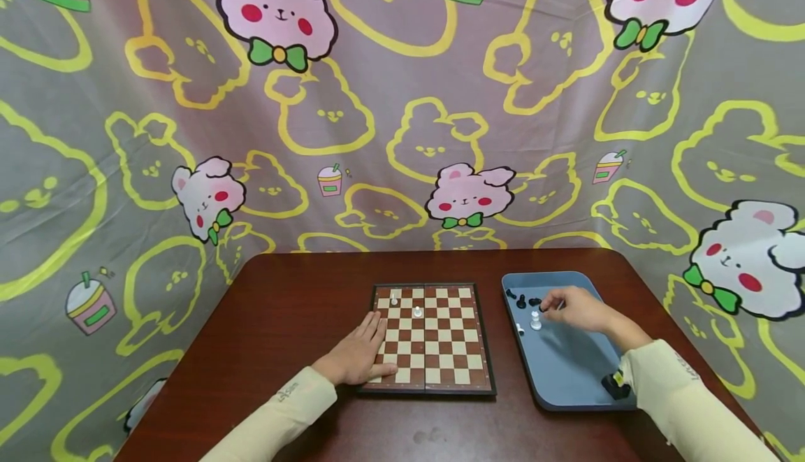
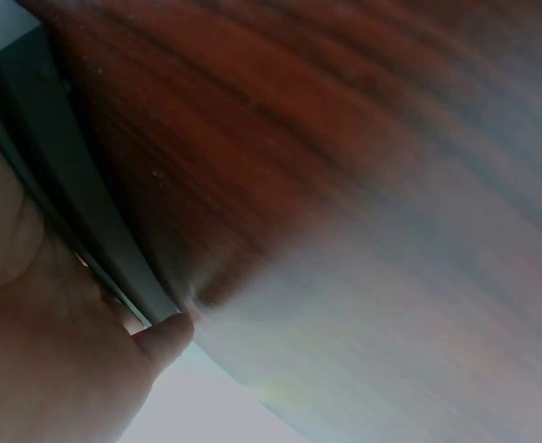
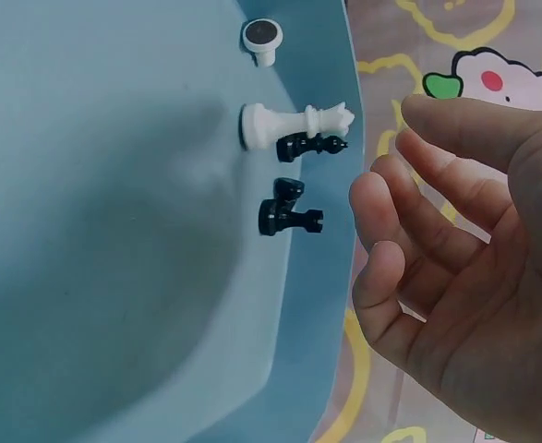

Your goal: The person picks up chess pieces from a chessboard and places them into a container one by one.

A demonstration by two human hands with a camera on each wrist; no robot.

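My left hand rests on the left edge of a folding chessboard, fingers straight and thumb across its near left corner. In the left wrist view, the thumb lies by the board's dark edge. Two white chess pieces stand on the board's left half. My right hand hovers over the blue tray, fingers loosely bent, nothing visible between them in the right wrist view. Closest to it are an upright white crowned chess piece and several small black chess pieces. A white pawn-like piece lies tipped over.
A dark red-brown wooden table carries the board, with the tray to its right. By the right cuff is a black object with a yellow part. Behind the table hangs a patterned curtain.
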